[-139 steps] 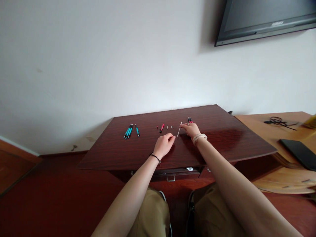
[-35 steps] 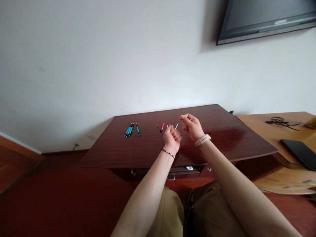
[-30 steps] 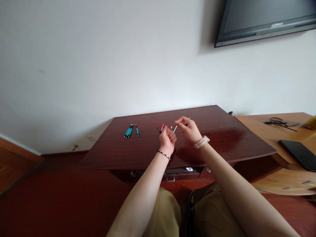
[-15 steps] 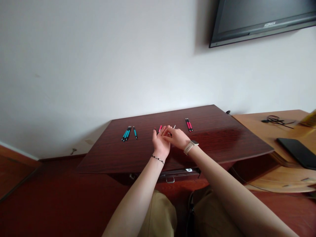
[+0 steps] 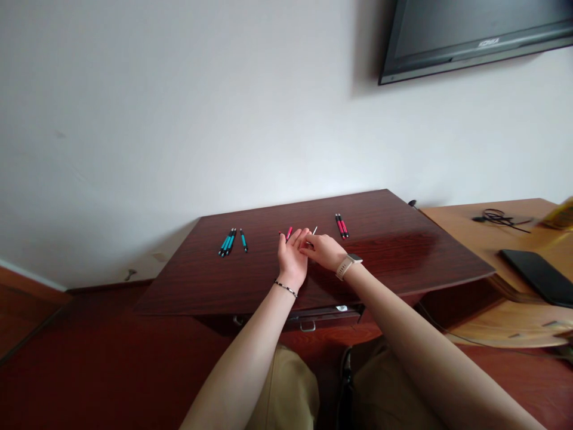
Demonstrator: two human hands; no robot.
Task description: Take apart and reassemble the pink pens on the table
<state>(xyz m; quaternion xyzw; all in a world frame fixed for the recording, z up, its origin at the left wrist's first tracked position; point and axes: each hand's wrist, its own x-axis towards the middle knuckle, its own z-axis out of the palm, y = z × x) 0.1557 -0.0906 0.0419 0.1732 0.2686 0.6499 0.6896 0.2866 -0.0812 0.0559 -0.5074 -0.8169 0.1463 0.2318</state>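
The thin white rod (image 5: 314, 230) pokes out at eleven o'clock from the right hand (image 5: 327, 252), which bends over the left hand (image 5: 293, 258); I can't tell whether the right's fingers pinch it. The left lies palm up, fingers loosely apart. From both, the tabletop (image 5: 403, 251) runs to its near edge at six, teal pens (image 5: 228, 242) at nine, pink pens (image 5: 341, 226) at two.

I see the right hand (image 5: 326, 252) overlapping the upturned left hand (image 5: 292, 258); two pink pens (image 5: 342, 226) lie toward the table's (image 5: 250, 278) far edge.
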